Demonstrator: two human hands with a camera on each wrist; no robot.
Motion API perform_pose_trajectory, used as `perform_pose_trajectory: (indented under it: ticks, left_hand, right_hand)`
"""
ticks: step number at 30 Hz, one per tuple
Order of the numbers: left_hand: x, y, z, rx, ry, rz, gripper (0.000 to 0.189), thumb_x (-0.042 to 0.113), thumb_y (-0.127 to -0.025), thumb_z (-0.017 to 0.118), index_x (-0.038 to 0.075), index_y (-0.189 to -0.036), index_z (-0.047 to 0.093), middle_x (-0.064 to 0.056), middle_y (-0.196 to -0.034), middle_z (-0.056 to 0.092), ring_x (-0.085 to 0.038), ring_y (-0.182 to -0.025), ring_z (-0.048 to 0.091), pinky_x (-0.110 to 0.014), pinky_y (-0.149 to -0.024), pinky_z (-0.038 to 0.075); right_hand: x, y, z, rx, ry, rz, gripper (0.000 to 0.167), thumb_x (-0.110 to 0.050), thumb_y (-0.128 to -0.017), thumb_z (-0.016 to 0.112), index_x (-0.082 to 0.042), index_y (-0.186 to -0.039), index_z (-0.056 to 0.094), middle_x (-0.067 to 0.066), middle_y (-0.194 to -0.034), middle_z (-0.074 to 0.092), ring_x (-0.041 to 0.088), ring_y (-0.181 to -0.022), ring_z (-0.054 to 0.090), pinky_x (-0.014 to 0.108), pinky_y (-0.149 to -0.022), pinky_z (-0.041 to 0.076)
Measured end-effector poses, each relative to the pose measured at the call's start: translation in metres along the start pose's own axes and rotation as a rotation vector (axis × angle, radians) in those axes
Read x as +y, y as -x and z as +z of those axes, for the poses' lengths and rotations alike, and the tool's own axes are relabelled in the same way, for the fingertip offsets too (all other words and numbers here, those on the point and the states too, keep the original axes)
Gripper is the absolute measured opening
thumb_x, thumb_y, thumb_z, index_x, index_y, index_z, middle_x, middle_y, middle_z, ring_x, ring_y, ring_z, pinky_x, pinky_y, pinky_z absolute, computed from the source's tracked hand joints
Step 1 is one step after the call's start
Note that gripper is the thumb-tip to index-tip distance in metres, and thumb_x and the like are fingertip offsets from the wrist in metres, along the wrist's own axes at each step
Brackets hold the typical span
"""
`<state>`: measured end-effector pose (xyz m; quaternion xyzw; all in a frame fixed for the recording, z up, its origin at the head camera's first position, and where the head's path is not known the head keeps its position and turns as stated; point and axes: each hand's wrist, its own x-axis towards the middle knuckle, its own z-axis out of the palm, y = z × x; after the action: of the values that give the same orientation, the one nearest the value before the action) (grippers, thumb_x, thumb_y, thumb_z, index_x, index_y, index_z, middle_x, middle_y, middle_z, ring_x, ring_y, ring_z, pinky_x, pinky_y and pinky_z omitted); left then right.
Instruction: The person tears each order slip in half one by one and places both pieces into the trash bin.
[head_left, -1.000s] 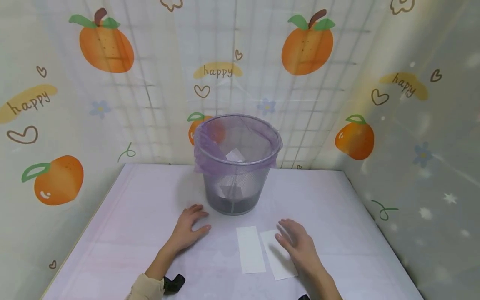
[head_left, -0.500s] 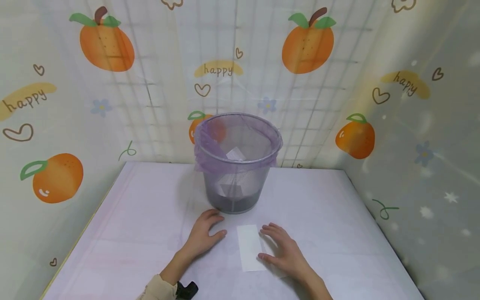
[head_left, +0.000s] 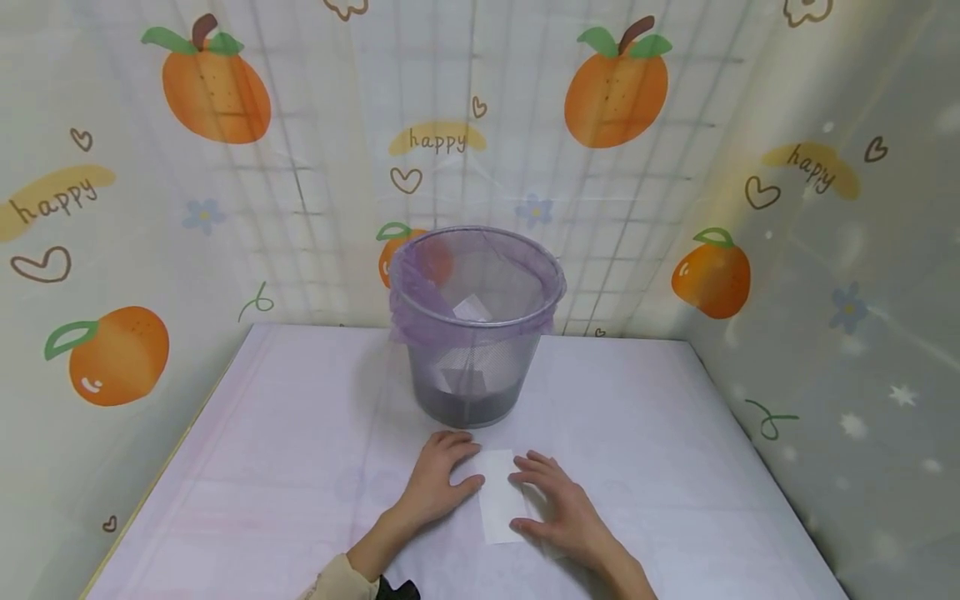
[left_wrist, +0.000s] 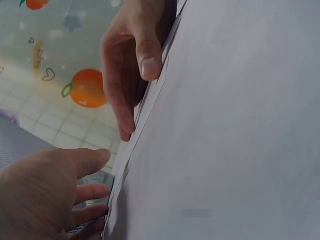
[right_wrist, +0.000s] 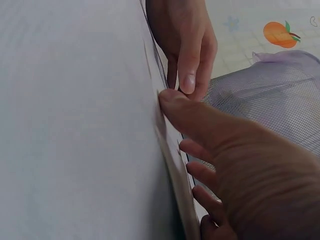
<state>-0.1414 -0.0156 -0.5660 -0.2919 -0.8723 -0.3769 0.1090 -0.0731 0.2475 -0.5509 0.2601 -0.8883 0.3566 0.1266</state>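
Note:
In the head view, a white rectangular slip of paper (head_left: 501, 500) lies flat on the table in front of a mesh wastebasket (head_left: 517, 320). My left hand (head_left: 438, 479) rests at the paper's left edge, thumb and fingers spread apart. From the other side, my right hand (head_left: 562, 508) reaches over its right edge with fingertips on or close to it. A second white slip (head_left: 535, 504) is mostly hidden under that right hand. Both wrist views show the paper edge-on, with the fingers low against the table and loosely extended.
The wastebasket has a purple bag liner (head_left: 420, 333) folded over its rim, and white paper pieces (head_left: 472, 309) inside. It stands just beyond both hands. A patterned curtain (head_left: 315, 208) with oranges hangs behind the white table (head_left: 285, 433).
My left hand has slid right to the paper's left edge. My right hand has moved left, covering most of the second slip and reaching the first slip's right edge.

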Motion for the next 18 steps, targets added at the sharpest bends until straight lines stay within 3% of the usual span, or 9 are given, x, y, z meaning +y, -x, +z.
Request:
perform_pose_trajectory:
  ticks: [6,10,14,18]
  left_hand:
    - [0.007,-0.004,0.006,-0.027,0.027,-0.038,0.047,0.03,-0.088,0.082,0.013,-0.131,0.071,-0.003,-0.132,0.067,-0.024,-0.121,0.057,-0.052,-0.108,0.045]
    - [0.011,-0.007,0.009,-0.06,0.019,-0.049,0.052,0.027,-0.085,0.086,0.015,-0.133,0.069,-0.001,-0.126,0.065,-0.015,-0.107,0.056,-0.044,-0.099,0.046]
    - [0.014,-0.008,0.009,-0.095,0.061,-0.037,0.056,0.019,-0.081,0.089,0.017,-0.133,0.068,0.001,-0.114,0.066,-0.007,-0.091,0.051,-0.031,-0.088,0.043]
    - [0.015,-0.007,0.007,-0.116,0.145,-0.019,0.055,0.01,-0.08,0.088,0.018,-0.132,0.069,0.0,-0.102,0.069,-0.005,-0.08,0.053,-0.028,-0.086,0.04]
  right_hand:
    - [0.0,-0.001,-0.001,0.003,0.039,-0.016,0.06,-0.031,-0.077,0.094,-0.012,-0.129,0.072,0.009,-0.145,0.066,0.042,-0.142,0.053,0.049,-0.12,0.037]
    - [0.002,-0.002,-0.001,-0.02,0.049,0.018,0.06,-0.031,-0.077,0.094,-0.014,-0.13,0.071,0.005,-0.147,0.065,0.035,-0.144,0.052,0.062,-0.111,0.045]
    - [0.002,-0.002,-0.001,-0.026,0.047,0.041,0.062,-0.032,-0.078,0.094,-0.015,-0.133,0.07,0.005,-0.149,0.064,0.033,-0.144,0.053,0.063,-0.11,0.046]
    - [0.001,-0.002,-0.001,-0.015,0.039,0.052,0.068,-0.03,-0.077,0.095,-0.015,-0.138,0.068,0.009,-0.15,0.062,0.034,-0.142,0.055,0.062,-0.11,0.047]
